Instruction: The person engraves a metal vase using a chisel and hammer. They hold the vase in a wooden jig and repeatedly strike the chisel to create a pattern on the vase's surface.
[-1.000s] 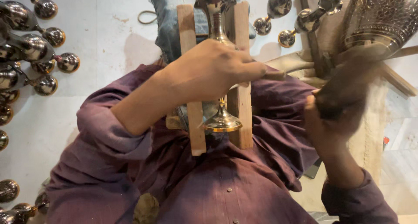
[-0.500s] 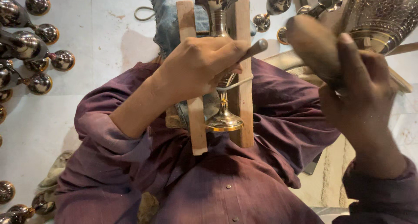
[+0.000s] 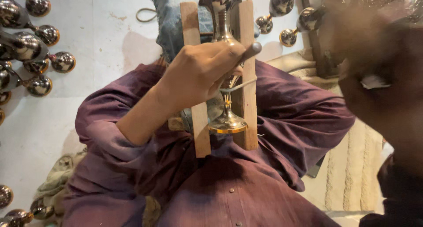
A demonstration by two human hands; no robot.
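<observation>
A: Start with the largest item in view.

B: A purple garment point(image 3: 229, 183) fills the lower frame, worn by the person seated on the pale floor point(image 3: 101, 42). Across the lap lie two wooden slats point(image 3: 196, 77), parallel and upright in the picture.

A: And between them?

B: A metal vase point(image 3: 222, 33), brass-coloured, neck towards the top, round foot towards the body. It sits in the gap between the slats, and a thin cord crosses it at the stem.

A: State of the hands?

B: The left hand point(image 3: 200, 72) is clenched over the vase's middle, its grip also closed on a thin metal tool point(image 3: 249, 50) whose blunt end projects past the fingers. The right hand point(image 3: 379, 77) is raised close to the camera, well apart from the vase, and heavily blurred; I cannot tell whether its grip holds anything.

A: Smaller items?

B: Shiny metal pieces point(image 3: 26, 46) with round ends lie grouped on the floor at the left edge.
</observation>
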